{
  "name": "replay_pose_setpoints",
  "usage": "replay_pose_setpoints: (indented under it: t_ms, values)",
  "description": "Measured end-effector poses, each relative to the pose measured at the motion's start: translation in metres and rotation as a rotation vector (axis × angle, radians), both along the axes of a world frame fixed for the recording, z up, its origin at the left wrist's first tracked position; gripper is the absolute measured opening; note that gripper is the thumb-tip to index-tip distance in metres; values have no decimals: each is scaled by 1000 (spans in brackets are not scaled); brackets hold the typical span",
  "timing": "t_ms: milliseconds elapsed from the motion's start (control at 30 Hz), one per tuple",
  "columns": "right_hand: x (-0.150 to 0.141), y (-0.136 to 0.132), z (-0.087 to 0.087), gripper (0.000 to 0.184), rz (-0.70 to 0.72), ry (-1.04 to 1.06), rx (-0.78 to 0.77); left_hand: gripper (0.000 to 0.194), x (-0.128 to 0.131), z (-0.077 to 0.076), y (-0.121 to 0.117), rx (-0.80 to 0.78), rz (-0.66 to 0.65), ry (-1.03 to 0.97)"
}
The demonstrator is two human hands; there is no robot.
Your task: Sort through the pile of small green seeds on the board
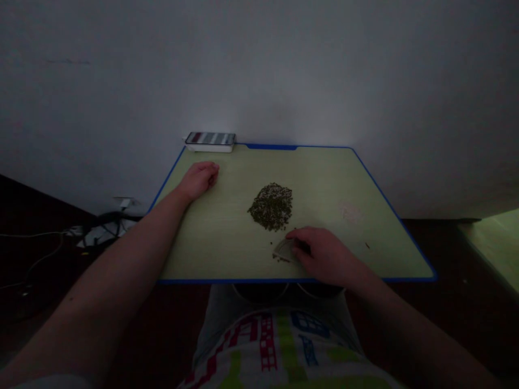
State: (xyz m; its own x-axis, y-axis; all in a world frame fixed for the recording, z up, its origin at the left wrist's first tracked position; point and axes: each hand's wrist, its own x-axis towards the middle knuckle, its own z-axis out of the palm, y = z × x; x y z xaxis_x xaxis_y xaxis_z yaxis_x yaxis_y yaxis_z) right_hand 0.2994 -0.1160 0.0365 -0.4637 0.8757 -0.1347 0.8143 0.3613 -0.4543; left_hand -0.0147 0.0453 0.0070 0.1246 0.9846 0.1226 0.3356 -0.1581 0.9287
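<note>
A pile of small grains, dark green and brownish with paler bits among them, lies mid-table. My right hand is closed on a thin, see-through protractor with a curved, marked edge. It is held low over the tabletop, just in front of the pile. A few loose grains lie by its curved edge. My left hand rests on the left part of the table, fingers curled in; nothing shows in it. To the right is a faint patch of pale grains.
The pale folding table has a blue rim and stands against a wall. A white box with a striped, glossy top is at its back left corner. Two round containers sit partly hidden under the front edge. Cables lie at left.
</note>
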Motion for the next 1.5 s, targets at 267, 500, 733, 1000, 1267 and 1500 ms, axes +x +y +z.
replay_pose_setpoints:
  t_ms: [267, 500, 733, 1000, 1267, 1500]
  values:
    - [-8, -16, 1, 31, 21, 49, -22, 32, 2, 2, -1, -28, 30, 8]
    - [-14, -27, -3, 35, 49, 142, -18, 32, -3, -4, 3, 1, -28, 0]
    - [-12, -31, -5, 33, 104, 230, -27, 31, -1, -1, 1, -2, -29, 21]
    - [6, -1, -8, 31, -134, 154, 73, 31, -1, -2, 2, 6, -27, 0]
    - [-19, 11, -8, 34, -34, 77, 92, 32, -2, -2, 2, 3, -21, 25]
    - [-30, 4, 3, 33, 139, 93, -11, 30, 0, -1, 1, 2, -7, 25]
